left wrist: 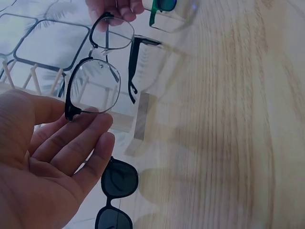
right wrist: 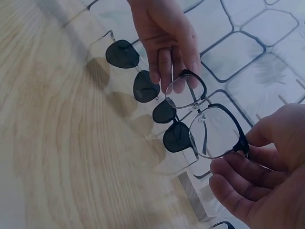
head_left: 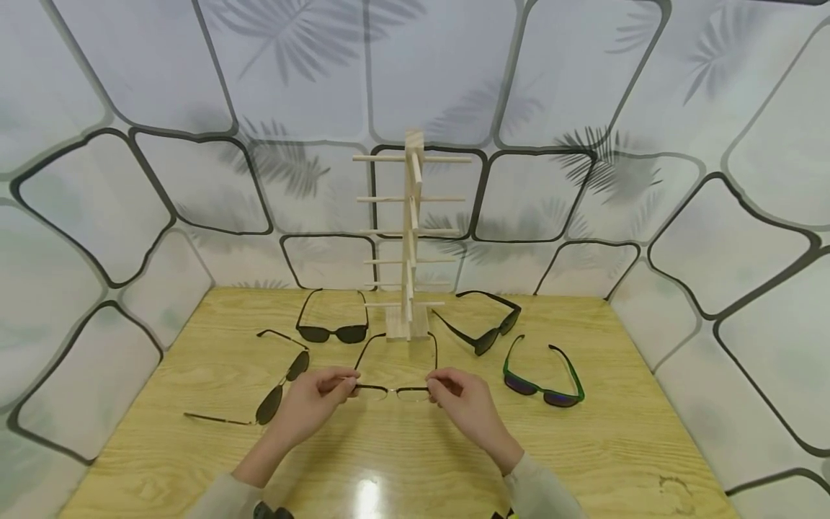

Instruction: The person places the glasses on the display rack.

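A pair of clear-lensed eyeglasses (head_left: 412,389) with black browlines and thin metal lower rims is held level above the table, temples unfolded and pointing away from me. My left hand (head_left: 310,402) pinches its left end between thumb and fingers, and my right hand (head_left: 472,409) grips the right end the same way. In the left wrist view, the thumb and fingertips meet at the black corner of the frame (left wrist: 69,93). From the right wrist, the other corner of the eyeglasses (right wrist: 238,129) sits between thumb and fingers. Just beyond the temple tips stands a wooden display rack (head_left: 410,238).
Aviator sunglasses (head_left: 269,405) lie beside my left hand. Black sunglasses (head_left: 352,334) rest left of the rack, and another black pair (head_left: 486,342) lies right of it. Green-framed sunglasses (head_left: 560,398) are at the right. Patterned panels (head_left: 311,259) enclose the wooden table (head_left: 622,432).
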`<state>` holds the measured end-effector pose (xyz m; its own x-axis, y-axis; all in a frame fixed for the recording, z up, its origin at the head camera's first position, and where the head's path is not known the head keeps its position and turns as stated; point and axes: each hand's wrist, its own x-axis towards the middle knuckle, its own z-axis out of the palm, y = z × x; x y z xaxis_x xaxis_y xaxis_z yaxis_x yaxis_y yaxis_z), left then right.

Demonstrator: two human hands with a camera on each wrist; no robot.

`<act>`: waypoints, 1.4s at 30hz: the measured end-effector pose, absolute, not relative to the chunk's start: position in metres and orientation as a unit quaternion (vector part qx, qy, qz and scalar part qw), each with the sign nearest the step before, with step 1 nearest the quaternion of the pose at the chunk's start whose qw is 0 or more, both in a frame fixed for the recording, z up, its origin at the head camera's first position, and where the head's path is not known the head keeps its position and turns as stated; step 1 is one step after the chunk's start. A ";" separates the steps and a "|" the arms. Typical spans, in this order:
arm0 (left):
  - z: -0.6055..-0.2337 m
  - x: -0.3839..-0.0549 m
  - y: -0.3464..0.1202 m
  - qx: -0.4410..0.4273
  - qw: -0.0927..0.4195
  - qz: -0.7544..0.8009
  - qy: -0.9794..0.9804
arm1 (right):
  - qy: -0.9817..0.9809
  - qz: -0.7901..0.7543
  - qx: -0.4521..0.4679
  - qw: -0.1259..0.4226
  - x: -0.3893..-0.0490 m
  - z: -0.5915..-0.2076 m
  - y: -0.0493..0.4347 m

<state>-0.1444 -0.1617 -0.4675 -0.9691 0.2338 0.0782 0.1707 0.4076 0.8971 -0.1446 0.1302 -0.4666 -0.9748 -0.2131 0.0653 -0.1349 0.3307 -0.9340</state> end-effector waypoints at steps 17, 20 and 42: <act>-0.463 -0.152 -0.146 0.098 -0.008 0.568 0.817 | 0.815 -0.573 -0.080 -0.029 -0.164 -0.462 0.132; -0.462 -0.154 -0.144 0.092 -0.013 0.566 0.819 | 0.815 -0.573 -0.079 -0.038 -0.166 -0.461 0.132; -0.456 -0.178 -0.127 0.079 -0.037 0.592 0.802 | 0.811 -0.579 -0.058 -0.070 -0.196 -0.452 0.136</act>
